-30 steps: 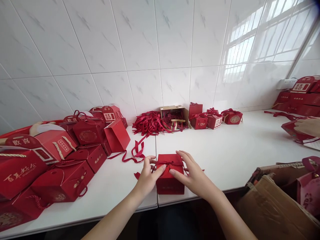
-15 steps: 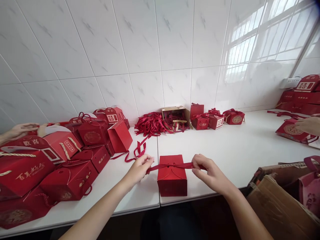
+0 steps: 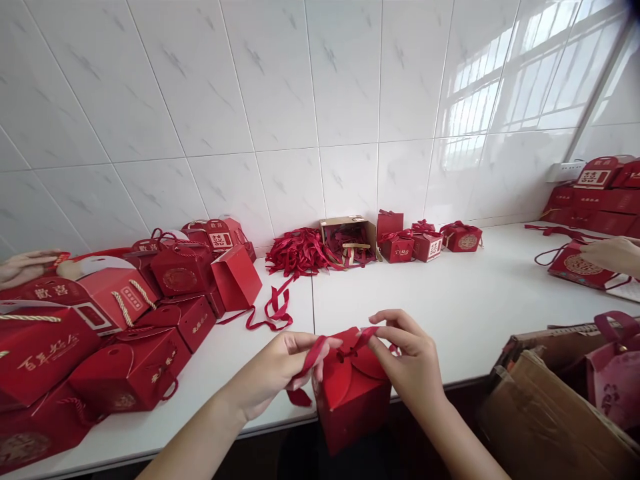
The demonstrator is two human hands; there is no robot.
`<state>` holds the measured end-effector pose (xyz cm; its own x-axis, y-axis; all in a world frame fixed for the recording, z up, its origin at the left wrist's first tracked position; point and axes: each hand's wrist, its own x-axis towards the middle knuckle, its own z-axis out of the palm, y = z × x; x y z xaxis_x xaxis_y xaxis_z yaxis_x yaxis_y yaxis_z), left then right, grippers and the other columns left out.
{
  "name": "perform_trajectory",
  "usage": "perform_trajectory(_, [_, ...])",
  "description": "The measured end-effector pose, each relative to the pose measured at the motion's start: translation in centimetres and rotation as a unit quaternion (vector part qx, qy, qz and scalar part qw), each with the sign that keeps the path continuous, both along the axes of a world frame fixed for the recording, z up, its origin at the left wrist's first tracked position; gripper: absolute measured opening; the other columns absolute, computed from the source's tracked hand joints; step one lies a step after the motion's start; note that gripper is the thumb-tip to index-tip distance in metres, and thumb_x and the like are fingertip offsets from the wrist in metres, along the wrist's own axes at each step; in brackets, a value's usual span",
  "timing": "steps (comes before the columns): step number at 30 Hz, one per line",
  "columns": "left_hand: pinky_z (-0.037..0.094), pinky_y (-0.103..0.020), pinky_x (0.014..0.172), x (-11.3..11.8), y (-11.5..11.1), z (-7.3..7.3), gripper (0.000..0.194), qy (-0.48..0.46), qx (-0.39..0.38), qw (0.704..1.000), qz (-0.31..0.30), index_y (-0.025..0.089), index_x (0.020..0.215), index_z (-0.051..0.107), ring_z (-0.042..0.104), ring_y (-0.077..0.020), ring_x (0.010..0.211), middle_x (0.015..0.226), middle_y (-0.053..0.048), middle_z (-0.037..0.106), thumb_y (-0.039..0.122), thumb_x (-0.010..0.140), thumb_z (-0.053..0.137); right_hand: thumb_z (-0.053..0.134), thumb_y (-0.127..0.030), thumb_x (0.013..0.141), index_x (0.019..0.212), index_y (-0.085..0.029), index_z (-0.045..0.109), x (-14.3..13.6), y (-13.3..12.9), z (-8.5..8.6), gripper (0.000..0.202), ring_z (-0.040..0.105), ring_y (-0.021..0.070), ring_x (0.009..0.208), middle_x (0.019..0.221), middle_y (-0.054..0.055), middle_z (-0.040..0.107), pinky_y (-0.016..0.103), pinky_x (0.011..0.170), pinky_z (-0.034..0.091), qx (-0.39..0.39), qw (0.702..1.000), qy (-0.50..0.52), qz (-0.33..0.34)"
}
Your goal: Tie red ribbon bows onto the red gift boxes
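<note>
A red box with curved top flaps is tilted at the table's front edge, its lower part past the edge. A dark red ribbon passes through the holes in its top and is knotted or crossed there. On the left of the knot, my left hand pinches one ribbon end, which hangs below the fingers. My right hand pinches the other end between thumb and finger at the box's right top edge.
Red boxes are piled at left, loose ribbons beside an open carton at the back. Small tied boxes stand behind. A cardboard box is at front right. Other people's hands show at both sides.
The red box has come nearer and turned, tilting over the front edge. Both my hands have moved in close to the knot, and the ribbon ends are no longer pulled out straight.
</note>
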<state>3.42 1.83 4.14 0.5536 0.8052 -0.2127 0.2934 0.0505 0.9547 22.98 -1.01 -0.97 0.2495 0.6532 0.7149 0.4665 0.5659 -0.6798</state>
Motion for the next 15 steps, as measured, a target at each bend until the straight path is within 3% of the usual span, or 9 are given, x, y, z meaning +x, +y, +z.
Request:
perform_trajectory(3, [0.034,-0.024,0.052,1.4,-1.0,-1.2,0.030,0.012,0.144,0.986,0.087,0.021,0.102,0.068,0.039,-0.0100,0.055,0.080,-0.003,0.058,0.038,0.079,0.056,0.063,-0.029,0.074,0.062,-0.021,0.070,-0.9,-0.3,0.6,0.016,0.054,0.0143,0.060,0.084,0.006,0.062,0.028,0.051,0.046,-0.120,0.985,0.068,0.105])
perform_trajectory(6, [0.040,-0.025,0.056,2.2,-1.1,-2.6,0.028,0.058,0.285,0.950,0.115,0.024,0.102,0.067,0.047,-0.0123,0.061,0.094,-0.005,0.054,0.032,0.083,0.049,0.066,-0.029,0.071,0.064,-0.019,0.072,-1.5,0.0,1.0,0.013,0.061,0.0189,0.076,0.087,0.007,0.062,0.030,0.065,0.051,-0.208,0.954,0.109,0.184])
perform_trajectory(11, [0.045,-0.027,0.059,2.8,-1.3,-3.6,0.031,0.161,0.411,0.887,0.137,0.027,0.103,0.065,0.053,-0.0126,0.063,0.098,-0.004,0.051,0.021,0.085,0.040,0.068,-0.026,0.068,0.062,-0.019,0.072,-1.9,0.8,1.5,0.009,0.061,0.0189,0.080,0.086,0.006,0.061,0.030,0.073,0.049,-0.250,0.948,0.093,0.171])
perform_trajectory(15, [0.045,-0.025,0.055,2.6,-1.3,-4.0,0.029,0.184,0.436,0.870,0.139,0.024,0.101,0.063,0.053,-0.0106,0.061,0.096,-0.004,0.049,0.020,0.086,0.038,0.067,-0.026,0.065,0.059,-0.018,0.068,-1.9,1.0,2.0,0.010,0.058,0.0158,0.072,0.080,0.004,0.059,0.027,0.066,0.046,-0.292,0.943,0.037,0.154])
